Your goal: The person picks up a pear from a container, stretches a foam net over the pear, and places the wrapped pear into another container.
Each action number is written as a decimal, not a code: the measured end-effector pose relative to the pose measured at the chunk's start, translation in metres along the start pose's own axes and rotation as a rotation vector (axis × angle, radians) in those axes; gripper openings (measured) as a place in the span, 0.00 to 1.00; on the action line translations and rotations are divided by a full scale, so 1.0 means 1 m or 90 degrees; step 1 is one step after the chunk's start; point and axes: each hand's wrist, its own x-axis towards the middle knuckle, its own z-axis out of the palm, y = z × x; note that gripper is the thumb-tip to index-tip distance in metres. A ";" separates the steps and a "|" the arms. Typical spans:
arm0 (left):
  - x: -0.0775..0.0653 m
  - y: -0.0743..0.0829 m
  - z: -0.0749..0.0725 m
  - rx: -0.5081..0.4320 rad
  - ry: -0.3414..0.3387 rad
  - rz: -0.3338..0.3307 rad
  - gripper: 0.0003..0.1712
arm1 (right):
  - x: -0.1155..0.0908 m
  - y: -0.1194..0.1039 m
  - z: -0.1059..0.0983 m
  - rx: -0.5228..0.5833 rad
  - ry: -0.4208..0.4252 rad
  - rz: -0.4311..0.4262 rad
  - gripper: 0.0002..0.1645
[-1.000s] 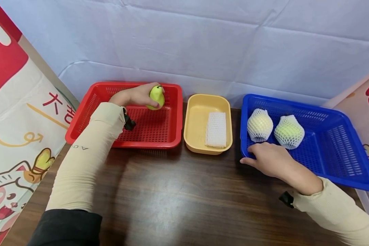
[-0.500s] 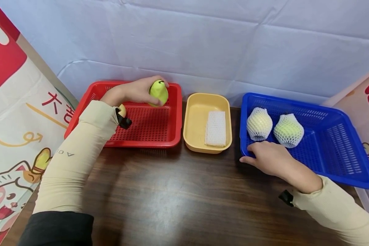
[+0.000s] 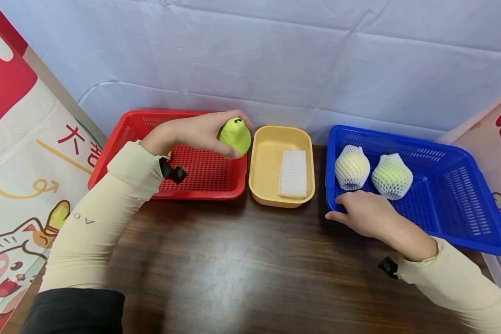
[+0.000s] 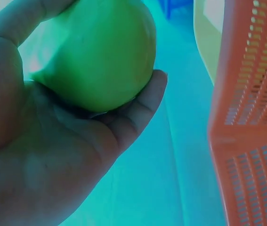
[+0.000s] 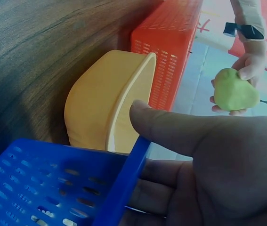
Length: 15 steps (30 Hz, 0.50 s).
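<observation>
One green pear (image 3: 235,138) sits in the left hand (image 3: 198,132), thumb and fingers curled round it, held up just left of the yellow tub (image 3: 267,167), by the end of the red basket (image 3: 200,193) nearest that tub. Right of the tub, the right hand (image 3: 369,214) pinches the rim of the blue basket (image 3: 451,195) between thumb and fingers, near two net-wrapped fruits (image 3: 392,176) lying side by side toward the tub, which itself contains a white foam net (image 3: 293,174).
</observation>
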 end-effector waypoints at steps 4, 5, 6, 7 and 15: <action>-0.002 0.009 0.007 0.004 0.005 0.010 0.33 | -0.001 0.000 0.000 -0.001 -0.001 0.001 0.20; -0.002 0.011 0.008 0.001 0.006 0.012 0.34 | -0.001 0.000 0.000 -0.001 0.000 0.001 0.20; -0.003 0.012 0.010 0.001 0.008 0.015 0.34 | -0.001 0.000 0.001 -0.001 0.000 0.001 0.20; -0.003 0.013 0.012 -0.001 0.011 0.019 0.35 | -0.001 0.000 0.001 -0.001 0.001 0.001 0.20; -0.008 0.021 0.033 -0.006 0.029 0.032 0.39 | -0.002 0.000 0.001 -0.001 0.002 0.002 0.20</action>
